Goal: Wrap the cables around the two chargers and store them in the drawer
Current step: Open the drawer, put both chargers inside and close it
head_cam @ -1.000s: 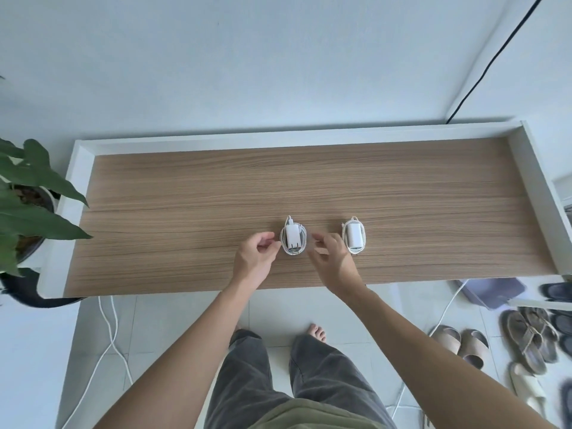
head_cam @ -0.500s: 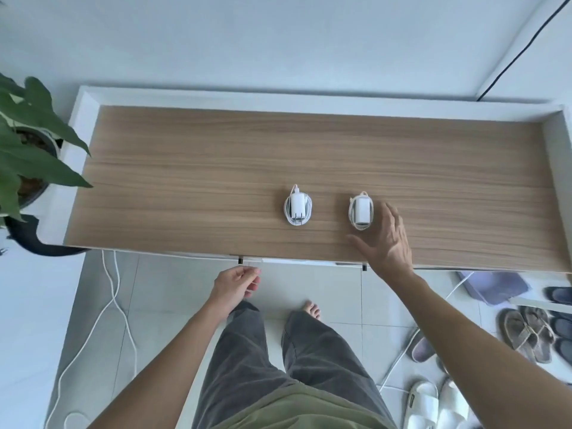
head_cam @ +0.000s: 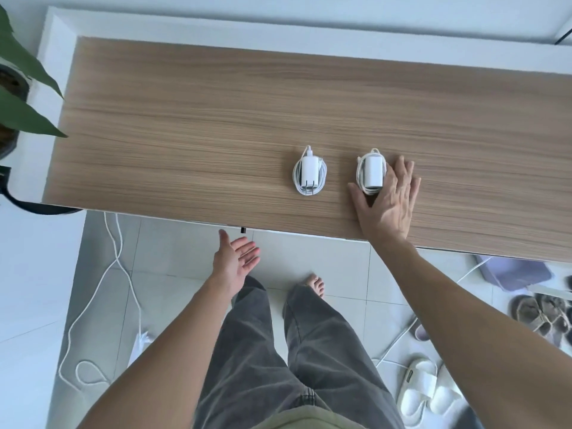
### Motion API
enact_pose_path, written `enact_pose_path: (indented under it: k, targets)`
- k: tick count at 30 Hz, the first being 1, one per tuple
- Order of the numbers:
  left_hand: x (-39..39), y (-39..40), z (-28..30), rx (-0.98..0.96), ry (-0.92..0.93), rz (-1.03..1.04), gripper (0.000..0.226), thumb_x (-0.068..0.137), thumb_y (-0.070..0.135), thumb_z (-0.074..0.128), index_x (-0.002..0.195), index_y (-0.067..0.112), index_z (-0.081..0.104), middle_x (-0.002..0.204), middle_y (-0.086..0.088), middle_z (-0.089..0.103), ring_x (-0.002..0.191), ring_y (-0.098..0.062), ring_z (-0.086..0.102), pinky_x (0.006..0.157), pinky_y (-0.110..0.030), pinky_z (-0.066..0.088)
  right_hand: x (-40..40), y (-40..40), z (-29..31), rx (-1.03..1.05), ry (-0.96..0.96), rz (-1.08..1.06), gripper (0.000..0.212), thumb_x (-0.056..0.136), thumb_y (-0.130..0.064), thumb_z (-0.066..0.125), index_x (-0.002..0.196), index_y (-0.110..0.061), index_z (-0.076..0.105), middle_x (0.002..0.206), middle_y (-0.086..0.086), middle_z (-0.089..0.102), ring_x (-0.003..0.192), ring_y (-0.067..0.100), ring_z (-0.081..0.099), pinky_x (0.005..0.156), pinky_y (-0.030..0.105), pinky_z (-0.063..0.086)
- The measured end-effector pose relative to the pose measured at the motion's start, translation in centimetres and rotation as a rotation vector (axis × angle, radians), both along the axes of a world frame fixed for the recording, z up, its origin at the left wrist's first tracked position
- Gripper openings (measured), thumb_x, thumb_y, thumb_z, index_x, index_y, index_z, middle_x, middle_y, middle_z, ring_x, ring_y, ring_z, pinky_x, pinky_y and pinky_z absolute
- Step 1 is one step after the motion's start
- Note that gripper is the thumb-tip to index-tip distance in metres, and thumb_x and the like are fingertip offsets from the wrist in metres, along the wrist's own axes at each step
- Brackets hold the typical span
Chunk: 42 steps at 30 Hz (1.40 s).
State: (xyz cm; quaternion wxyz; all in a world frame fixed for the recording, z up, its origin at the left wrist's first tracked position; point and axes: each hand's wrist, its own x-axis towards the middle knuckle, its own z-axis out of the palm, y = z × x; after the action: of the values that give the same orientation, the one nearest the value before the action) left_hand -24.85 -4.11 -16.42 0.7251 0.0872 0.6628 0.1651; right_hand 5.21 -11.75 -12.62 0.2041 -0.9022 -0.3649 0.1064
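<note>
Wood-grain counter (head_cam: 185,119) had both white cable-wrapped chargers sitting long-axis front to back, and the right hand (head_cam: 387,199), fingers (head_cam: 402,171) spread loose, cupped the right charger (head_cam: 371,171) while the left hand (head_cam: 235,261) hung open and empty below the edge, farther from the left charger (head_cam: 309,170).

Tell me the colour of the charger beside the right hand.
White, with a white cable wrapped around it; the head view shows it clearly.

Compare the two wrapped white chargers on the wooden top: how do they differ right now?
The left white charger lies free with its metal prongs showing, cable looped wide around it; the right white charger shows no prongs, has tighter loops, and the open right hand is closing around it. Both are white, cable-wrapped, and lie on the wooden top.
</note>
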Motion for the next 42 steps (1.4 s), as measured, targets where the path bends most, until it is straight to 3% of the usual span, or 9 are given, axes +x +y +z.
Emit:
enact_pose_path:
  k: [4,9,13,23,31,33,36,39,42]
  targets:
    - [1.6,1.1,-1.0,-0.025,-0.115,0.236,0.091,0.097,0.074,0.031,0.154,0.004,0.036,0.15,-0.021,0.049,0.126,-0.035,0.057,0.112,-0.048,0.041,-0.2,0.0,-0.2,0.007,-0.042,0.002,0.073,0.093,-0.061,0.055,0.144,-0.011,0.042,0.166,0.015,0.025,0.157,0.033,0.013,0.128,0.051,0.008]
    - [3.2,1.8,-2.9,-0.058,-0.224,0.41,0.1,0.089,0.082,0.037,0.159,0.011,0.028,0.161,-0.017,0.036,0.151,-0.033,0.034,0.124,-0.051,0.026,-0.2,0.1,-0.3,0.01,-0.045,-0.012,0.076,0.091,-0.063,0.058,0.146,-0.012,0.042,0.167,0.013,0.025,0.158,0.03,0.012,0.128,0.05,0.008]
    - [4.2,2.0,-4.5,-0.045,-0.314,0.523,0.104,0.078,0.087,0.048,0.151,0.014,0.042,0.155,-0.014,0.045,0.146,-0.033,0.041,0.124,-0.054,0.026,-0.2,0.3,-0.5,0.0,-0.074,-0.013,0.078,0.092,-0.066,0.053,0.147,-0.011,0.041,0.167,0.013,0.025,0.158,0.03,0.012,0.128,0.05,0.007]
    - [4.9,1.4,-7.7,-0.028,-0.334,0.603,0.111,0.068,0.089,0.058,0.153,0.02,0.039,0.152,-0.012,0.048,0.143,-0.034,0.044,0.121,-0.057,0.031,-0.2,0.4,-0.8,-0.045,-0.108,-0.019,0.079,0.093,-0.068,0.049,0.149,-0.012,0.039,0.168,0.013,0.023,0.158,0.03,0.01,0.129,0.049,0.007]
    - [2.4,0.6,-7.1,-0.008,-0.311,0.431,0.076,0.08,0.077,0.061,0.133,0.022,0.068,0.137,-0.01,0.068,0.127,-0.034,0.062,0.109,-0.055,0.047,-0.2,0.3,-0.8,-0.047,-0.106,-0.015,0.078,0.093,-0.067,0.048,0.148,-0.013,0.039,0.167,0.014,0.023,0.158,0.031,0.011,0.128,0.05,0.008]
    - [1.9,0.4,-6.4,-0.042,-0.264,0.359,0.082,0.088,0.079,0.049,0.142,0.018,0.059,0.145,-0.011,0.061,0.133,-0.035,0.057,0.113,-0.055,0.043,-0.2,0.3,-0.8,-0.052,-0.102,-0.015,0.079,0.093,-0.068,0.048,0.148,-0.013,0.039,0.167,0.014,0.022,0.158,0.03,0.01,0.129,0.05,0.007]
    - [1.5,-0.8,-4.8,-0.063,-0.117,0.285,0.077,0.104,0.063,0.027,0.16,0.011,0.022,0.162,-0.017,0.036,0.148,-0.039,0.038,0.121,-0.054,0.032,-0.1,0.1,-0.8,-0.036,-0.083,-0.01,0.079,0.093,-0.068,0.05,0.148,-0.012,0.039,0.167,0.013,0.023,0.158,0.03,0.01,0.129,0.049,0.007]
    - [0.9,-2.4,-2.9,-0.044,0.002,-0.029,0.063,0.11,0.047,0.027,0.151,0.002,0.039,0.146,-0.021,0.055,0.127,-0.035,0.06,0.107,-0.047,0.047,0.1,-0.3,-1.0,0.001,-0.044,0.007,0.083,0.091,-0.067,0.054,0.148,-0.008,0.039,0.166,0.014,0.026,0.158,0.031,0.013,0.128,0.05,0.008]
    - [0.8,-4.1,-0.1,0.098,0.223,-0.644,0.037,0.107,0.033,0.049,0.128,0.005,0.062,0.117,-0.01,0.073,0.105,-0.025,0.072,0.095,-0.04,0.057,0.7,-1.0,-0.6,0.01,0.027,0.057,0.092,0.089,-0.064,0.06,0.152,-0.003,0.033,0.166,0.017,0.024,0.158,0.032,0.012,0.128,0.052,0.01]
